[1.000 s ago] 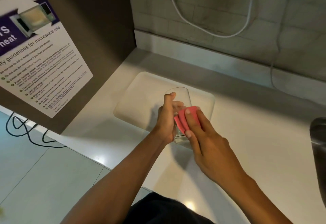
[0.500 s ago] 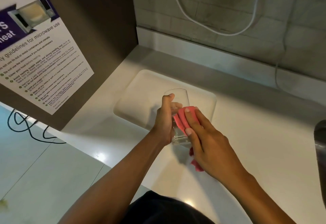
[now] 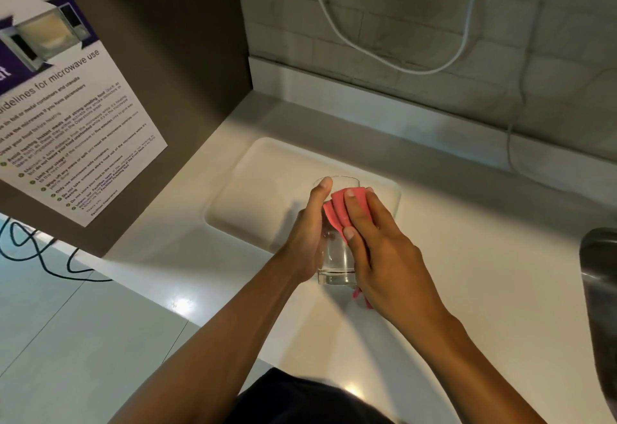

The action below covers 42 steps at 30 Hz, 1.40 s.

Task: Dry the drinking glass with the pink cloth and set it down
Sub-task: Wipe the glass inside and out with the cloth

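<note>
Drying is judged to be under way and not finished: the clear, straight-sided drinking glass (image 3: 335, 250) is held upright above the pale countertop (image 3: 467, 256), clasped along its side by the left hand (image 3: 309, 240), whose thumb reaches up to the rim. The folded pink cloth (image 3: 340, 210) is pressed flat against the outer wall by the fingers of the right hand (image 3: 384, 250), a corner hanging out below the palm. Whether the inside is dry cannot be told, and the setting down is not yet done.

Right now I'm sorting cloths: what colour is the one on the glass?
Pink, plain, no pattern; the cloth shows best in the head view.
</note>
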Available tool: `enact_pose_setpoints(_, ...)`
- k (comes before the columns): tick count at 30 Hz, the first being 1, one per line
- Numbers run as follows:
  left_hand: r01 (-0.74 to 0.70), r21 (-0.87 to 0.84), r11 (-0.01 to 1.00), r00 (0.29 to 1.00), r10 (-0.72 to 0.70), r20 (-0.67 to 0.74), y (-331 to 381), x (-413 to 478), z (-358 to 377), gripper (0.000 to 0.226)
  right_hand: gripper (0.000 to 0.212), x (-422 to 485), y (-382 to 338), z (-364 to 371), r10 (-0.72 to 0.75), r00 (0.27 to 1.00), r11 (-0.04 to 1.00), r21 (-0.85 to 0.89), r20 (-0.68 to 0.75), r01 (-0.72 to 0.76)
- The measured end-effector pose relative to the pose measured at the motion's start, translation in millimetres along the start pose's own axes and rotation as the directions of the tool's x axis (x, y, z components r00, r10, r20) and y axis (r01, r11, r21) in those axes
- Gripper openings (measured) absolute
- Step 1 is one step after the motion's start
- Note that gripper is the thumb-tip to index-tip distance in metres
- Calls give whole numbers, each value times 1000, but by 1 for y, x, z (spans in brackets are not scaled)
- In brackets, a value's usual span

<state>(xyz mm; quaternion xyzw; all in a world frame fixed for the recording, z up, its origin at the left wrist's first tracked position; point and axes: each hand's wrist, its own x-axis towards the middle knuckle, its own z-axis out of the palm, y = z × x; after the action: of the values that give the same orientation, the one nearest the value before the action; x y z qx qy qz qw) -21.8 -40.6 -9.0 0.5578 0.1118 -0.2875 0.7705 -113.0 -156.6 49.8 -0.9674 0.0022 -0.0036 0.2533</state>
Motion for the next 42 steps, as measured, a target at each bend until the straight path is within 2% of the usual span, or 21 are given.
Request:
enact_pose_setpoints(5, -68, 74, 995, 996, 72, -56, 5, -2, -4, 60, 67, 2, 1, -4, -3, 1000, 999, -41, -9, 3)
enact_pose_setpoints(8, -57, 50, 997, 996, 60, -67, 4, -5, -3, 53, 65, 3, 3, -6, -11, 1000, 997, -71, -16, 10)
enact_pose_setpoints(11, 8, -23, 1000, 990, -11, -142, 4, -6, 7, 56, 63, 2, -1, 1, 6, 1000, 995, -103, 4, -6)
enact_pose_setpoints(15, 25, -15, 1000, 977, -27, -213, -1, -7, 11, 66, 64, -5, -4, 12, 2, 1000, 993, -116, 24, 1)
enact_pose_setpoints(18, 35, 20, 999, 973, -29, -229, -5, -12, 11, 76, 70, -2, 2, 6, 24, 999, 1000, 20, -32, -24)
enact_pose_setpoints(20, 50, 0, 999, 973, -49, -227, -7, -12, 12, 73, 64, 7, 6, 1, 93, 993, 988, 130, -72, -83)
enact_pose_setpoints(22, 55, -10, 998, 977, -55, -206, -8, -13, 14, 73, 60, 15, 9, -2, 127, 988, 981, 157, -88, -112)
enact_pose_setpoints(25, 21, 43, 999, 980, -12, -197, -3, -15, 15, 91, 59, 13, 6, -3, 29, 995, 994, 107, -96, -19)
enact_pose_setpoints(27, -9, 28, 1000, 982, 14, -189, 1, -15, 12, 92, 62, 3, 7, 1, -62, 997, 998, 24, -38, 63)
enact_pose_setpoints(29, -10, 9, 1000, 985, 11, -174, 5, -13, 7, 93, 63, -4, 10, 5, -81, 997, 997, 2, 5, 81)
enact_pose_setpoints(34, 18, -23, 1000, 993, -21, -113, 1, -17, 11, 102, 52, 15, 14, 3, 18, 999, 974, 227, -50, -6)
enact_pose_setpoints(37, 18, -27, 999, 996, -20, -90, 6, -13, 7, 91, 52, 12, 10, 7, -11, 998, 962, 272, -57, 26)
enact_pose_setpoints(42, 19, -65, 998, 998, -22, -59, 11, -9, 5, 91, 54, 3, 13, 13, -2, 1000, 946, 324, 1, 1)
